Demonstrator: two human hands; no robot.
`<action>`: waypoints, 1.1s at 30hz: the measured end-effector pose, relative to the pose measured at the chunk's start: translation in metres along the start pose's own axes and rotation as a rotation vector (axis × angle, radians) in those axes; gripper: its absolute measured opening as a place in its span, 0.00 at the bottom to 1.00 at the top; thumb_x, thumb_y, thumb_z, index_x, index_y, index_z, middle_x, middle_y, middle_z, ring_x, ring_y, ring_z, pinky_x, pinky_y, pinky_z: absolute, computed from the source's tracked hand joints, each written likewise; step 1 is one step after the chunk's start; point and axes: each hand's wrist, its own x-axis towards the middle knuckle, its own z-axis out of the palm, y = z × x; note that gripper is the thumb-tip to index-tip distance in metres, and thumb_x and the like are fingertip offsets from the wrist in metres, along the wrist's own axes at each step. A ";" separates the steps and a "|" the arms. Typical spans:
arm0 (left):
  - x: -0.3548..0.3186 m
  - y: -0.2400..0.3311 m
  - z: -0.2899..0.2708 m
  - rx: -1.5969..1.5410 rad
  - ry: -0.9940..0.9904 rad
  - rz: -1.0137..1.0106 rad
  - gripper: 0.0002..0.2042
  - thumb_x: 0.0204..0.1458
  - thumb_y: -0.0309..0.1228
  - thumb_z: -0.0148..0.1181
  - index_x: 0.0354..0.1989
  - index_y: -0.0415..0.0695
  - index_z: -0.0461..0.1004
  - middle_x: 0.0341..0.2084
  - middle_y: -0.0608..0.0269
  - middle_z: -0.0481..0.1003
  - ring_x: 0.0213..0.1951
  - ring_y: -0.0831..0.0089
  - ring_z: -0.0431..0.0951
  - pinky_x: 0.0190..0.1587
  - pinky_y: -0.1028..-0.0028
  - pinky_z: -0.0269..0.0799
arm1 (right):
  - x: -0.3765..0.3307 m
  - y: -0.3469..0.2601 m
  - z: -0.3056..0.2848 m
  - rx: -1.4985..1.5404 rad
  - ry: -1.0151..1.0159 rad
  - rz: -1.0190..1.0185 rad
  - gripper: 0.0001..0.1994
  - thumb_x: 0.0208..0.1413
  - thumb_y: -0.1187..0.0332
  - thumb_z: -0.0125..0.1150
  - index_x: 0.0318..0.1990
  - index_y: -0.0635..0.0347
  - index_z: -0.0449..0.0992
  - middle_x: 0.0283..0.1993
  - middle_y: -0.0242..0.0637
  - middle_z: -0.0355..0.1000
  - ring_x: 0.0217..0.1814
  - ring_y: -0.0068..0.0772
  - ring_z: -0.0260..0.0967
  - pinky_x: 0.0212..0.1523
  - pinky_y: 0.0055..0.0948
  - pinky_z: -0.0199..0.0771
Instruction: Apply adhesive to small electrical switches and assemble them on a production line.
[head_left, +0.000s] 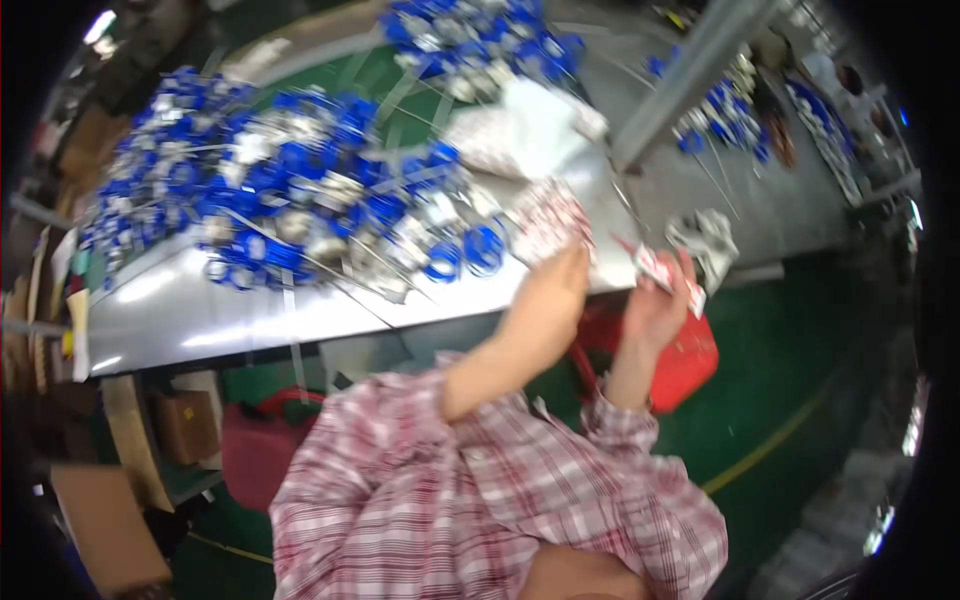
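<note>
A red-and-white printed packet (668, 276) is pinched in the right hand (655, 312) past the worktop (230, 315) edge; the left hand (560, 285) is closed on a similar bag (548, 222). A loosened grip (image blurred) could drop it into the red bin (690, 365).

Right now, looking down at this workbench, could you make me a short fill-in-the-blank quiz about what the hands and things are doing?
1. The left hand rests on a packet with a red and ____ pattern.
2. The right hand holds a small red and white packet over a ____ bucket on the floor.
3. The heaps of parts on the metal table are mostly silver and ____.

Missing words: white; red; blue
</note>
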 end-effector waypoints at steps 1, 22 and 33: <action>0.003 -0.012 0.022 0.294 0.023 0.049 0.21 0.38 0.22 0.48 0.45 0.30 0.61 0.44 0.42 0.63 0.46 0.51 0.65 0.48 0.65 0.62 | 0.002 0.002 -0.002 -0.127 0.043 -0.039 0.19 0.49 0.72 0.51 0.49 0.63 0.58 0.34 0.41 0.68 0.31 0.26 0.65 0.21 0.18 0.63; 0.043 -0.032 0.046 -0.670 0.150 -0.453 0.07 0.44 0.26 0.56 0.30 0.37 0.70 0.24 0.53 0.70 0.28 0.66 0.72 0.32 0.71 0.66 | 0.036 0.045 -0.002 -0.189 0.349 0.124 0.14 0.51 0.63 0.46 0.43 0.60 0.68 0.27 0.37 0.67 0.19 0.23 0.61 0.19 0.20 0.63; 0.069 0.001 0.003 -0.353 -0.174 -0.469 0.18 0.49 0.32 0.49 0.48 0.36 0.60 0.33 0.43 0.70 0.37 0.49 0.70 0.39 0.63 0.66 | 0.106 -0.026 0.056 0.022 0.118 -0.040 0.17 0.52 0.62 0.43 0.41 0.67 0.67 0.33 0.41 0.69 0.09 0.19 0.48 0.13 0.15 0.55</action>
